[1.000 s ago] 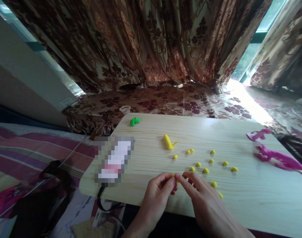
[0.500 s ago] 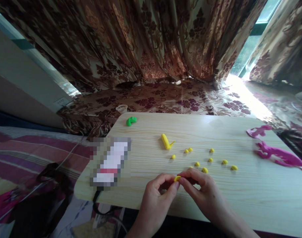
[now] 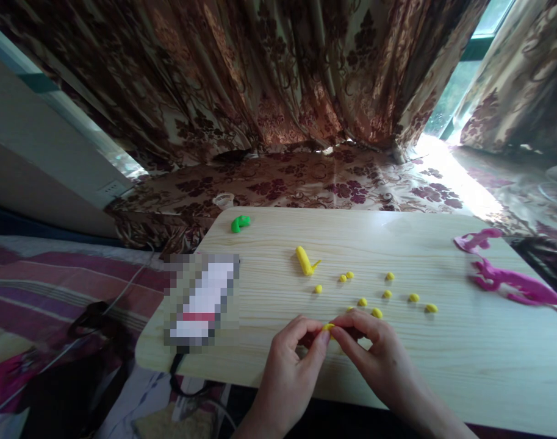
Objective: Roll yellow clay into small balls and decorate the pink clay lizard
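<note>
Between their fingertips, my left hand and my right hand pinch a small piece of yellow modelling clay just above the table's near side. Both hands are closed on it, and the fingers partly cover it. Beyond them lie several small yellow clay balls, scattered to the right. A thicker yellow clay roll with a thin tail-like strand at its lower end rests farther back. One small ball is partly hidden behind my right hand.
On the pale wooden table, a green clay lump sits at the far left corner. A blurred-out flat device with a black cable lies at left. Pink clay and magenta clay pieces are at right. Patterned curtains hang behind.
The fingers have shifted slightly on the yellow clay piece, which stays pinched between both hands. The view has moved very slightly; the other things lie as before.
</note>
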The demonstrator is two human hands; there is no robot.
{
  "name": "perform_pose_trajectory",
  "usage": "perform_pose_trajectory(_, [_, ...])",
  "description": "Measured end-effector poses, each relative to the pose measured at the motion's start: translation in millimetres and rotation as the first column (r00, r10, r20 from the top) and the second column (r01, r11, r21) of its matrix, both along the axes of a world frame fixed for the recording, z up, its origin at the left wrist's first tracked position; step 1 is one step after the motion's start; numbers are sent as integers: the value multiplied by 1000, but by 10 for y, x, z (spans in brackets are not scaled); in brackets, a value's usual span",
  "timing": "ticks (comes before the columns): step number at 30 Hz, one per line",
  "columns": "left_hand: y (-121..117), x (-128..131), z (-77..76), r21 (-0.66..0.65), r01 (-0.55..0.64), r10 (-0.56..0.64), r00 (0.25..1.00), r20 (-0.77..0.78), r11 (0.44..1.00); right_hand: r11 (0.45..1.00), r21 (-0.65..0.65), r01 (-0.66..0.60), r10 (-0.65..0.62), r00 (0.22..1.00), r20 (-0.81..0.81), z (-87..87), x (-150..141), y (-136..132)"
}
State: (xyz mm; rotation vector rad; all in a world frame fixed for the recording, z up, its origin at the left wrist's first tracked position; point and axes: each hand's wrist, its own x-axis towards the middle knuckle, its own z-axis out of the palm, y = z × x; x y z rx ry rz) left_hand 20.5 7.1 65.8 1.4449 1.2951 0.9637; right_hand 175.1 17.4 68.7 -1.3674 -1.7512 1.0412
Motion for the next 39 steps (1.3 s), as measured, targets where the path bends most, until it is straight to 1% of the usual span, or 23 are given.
perform_pose_trajectory(5, [7, 13, 19, 22, 1, -1, 1000, 5, 1000, 999, -11, -30, 30, 999, 15, 45, 46, 16])
perform_pose_trajectory(10, [-14, 13, 25, 3, 58, -58, 998, 2, 998, 998, -21, -53, 54, 999, 7, 65, 63, 53])
perform_pose_trajectory(13, [-23, -24, -47, 17, 51, -49, 994, -94, 999, 998, -38, -56, 58, 996, 69, 3, 50, 31])
perform_pose_trajectory(15, [-37, -65, -110, 77, 22, -7, 983, -186, 997, 998, -8, -65, 65, 984, 164, -71, 32, 1])
perform_pose_trajectory(17, [-67, -103, -164, 159, 13, 29, 966, -258, 987, 997, 50, -65, 49, 960, 276, -150, 5, -27])
perform_pose_trajectory(20, [-130, -122, -218, 251, 79, 15, 935, -353, 965, 991, 129, -38, -16, 916, 401, -228, -43, -41])
perform_pose_trajectory(23, [-173, -101, -259, 307, 168, -8, 887, -462, 937, 983, 174, -65, -25, 881, 473, -225, -61, -39])
perform_pose_trajectory(27, [-180, -89, -312, 347, 224, 8, 831, -557, 911, 969, 197, -149, 19, 842, 540, -188, 0, -113])
perform_pose_trajectory(30, [-182, -99, -363, 369, 223, 21, 833, -553, 902, 946, 212, -245, 65, 784, 617, -222, 69, -227])
perform_pose_trajectory(33, [-194, -104, -419, 390, 205, 34, 850, -525, 898, 923, 194, -331, 112, 716, 689, -279, 105, -309])
perform_pose_trajectory(35, [-201, -101, -448, 407, 199, 36, 865, -501, 891, 920, 175, -351, 125, 687, 716, -302, 109, -332])
perform_pose_trajectory(39, [-201, -90, -477, 413, 197, 27, 878, -478, 889, 909, 173, -378, 129, 652, 747, -304, 96, -352])
